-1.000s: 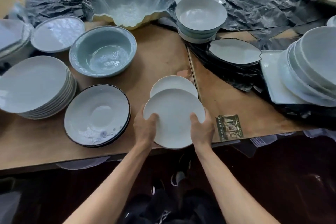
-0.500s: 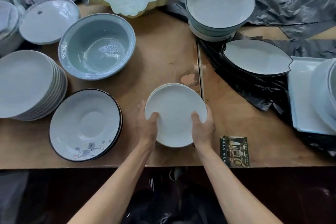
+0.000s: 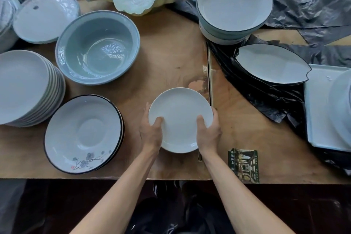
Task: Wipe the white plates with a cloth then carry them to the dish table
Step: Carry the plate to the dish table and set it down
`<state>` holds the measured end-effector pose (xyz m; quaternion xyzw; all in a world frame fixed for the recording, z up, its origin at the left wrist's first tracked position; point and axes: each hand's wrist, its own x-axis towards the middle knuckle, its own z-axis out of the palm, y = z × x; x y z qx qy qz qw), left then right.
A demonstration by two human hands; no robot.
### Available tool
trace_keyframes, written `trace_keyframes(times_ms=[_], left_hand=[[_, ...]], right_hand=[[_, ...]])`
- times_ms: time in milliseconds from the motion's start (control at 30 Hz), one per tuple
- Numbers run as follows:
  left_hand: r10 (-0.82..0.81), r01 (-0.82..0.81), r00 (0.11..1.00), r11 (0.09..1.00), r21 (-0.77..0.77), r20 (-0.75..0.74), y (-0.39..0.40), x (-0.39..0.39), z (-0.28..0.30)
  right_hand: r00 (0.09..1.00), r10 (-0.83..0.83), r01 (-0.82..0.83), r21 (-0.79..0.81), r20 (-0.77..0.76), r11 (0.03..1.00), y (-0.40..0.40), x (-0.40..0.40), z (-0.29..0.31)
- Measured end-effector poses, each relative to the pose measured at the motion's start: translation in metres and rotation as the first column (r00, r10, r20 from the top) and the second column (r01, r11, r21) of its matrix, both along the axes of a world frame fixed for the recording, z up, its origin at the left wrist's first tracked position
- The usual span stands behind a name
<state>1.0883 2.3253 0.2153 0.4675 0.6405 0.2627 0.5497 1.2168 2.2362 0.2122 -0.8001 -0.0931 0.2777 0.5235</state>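
- Bare bench (image 3: 171, 59) lies beyond the fingers; a flowered plate (image 3: 83, 135) sits just outside the left hand (image 3: 151, 135), a card (image 3: 244, 165) near the right hand (image 3: 208, 133)
- White plate (image 3: 180, 119) is gripped between both hands, thumbs on its face, fingers curled under its rim
- Whether another plate lies beneath it cannot be told; a plate stack (image 3: 24, 89) is cut off at the frame's left edge

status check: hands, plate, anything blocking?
Left hand and right hand grip white plate by its near rim, thumbs on top. Plate over the wooden table. Flower-print plates close on the left, not touching.
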Motion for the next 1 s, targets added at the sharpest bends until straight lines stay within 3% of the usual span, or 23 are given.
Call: trace_keyframes(times_ms=[267,600,800,1000], left_hand=[[-0.037,0.039,0.999,0.997,0.061,-0.029,0.002,-0.002,0.004],[-0.083,0.084,0.995,0.996,0.022,-0.052,0.004,-0.002,0.008],[-0.279,0.288,0.951,0.956,0.055,-0.133,0.017,-0.014,0.013],[-0.47,0.522,0.831,0.844,0.124,-0.297,0.029,-0.026,0.024]], right_hand=[[0.999,0.035,-0.035,-0.02,0.002,0.999,0.0,0.001,0.006],[0.997,0.069,-0.07,-0.011,-0.037,0.998,-0.004,0.001,0.003],[0.982,0.186,-0.187,-0.04,-0.038,0.981,-0.013,0.01,0.004],[0.968,0.243,-0.231,-0.166,0.059,0.959,-0.019,0.003,0.02]])
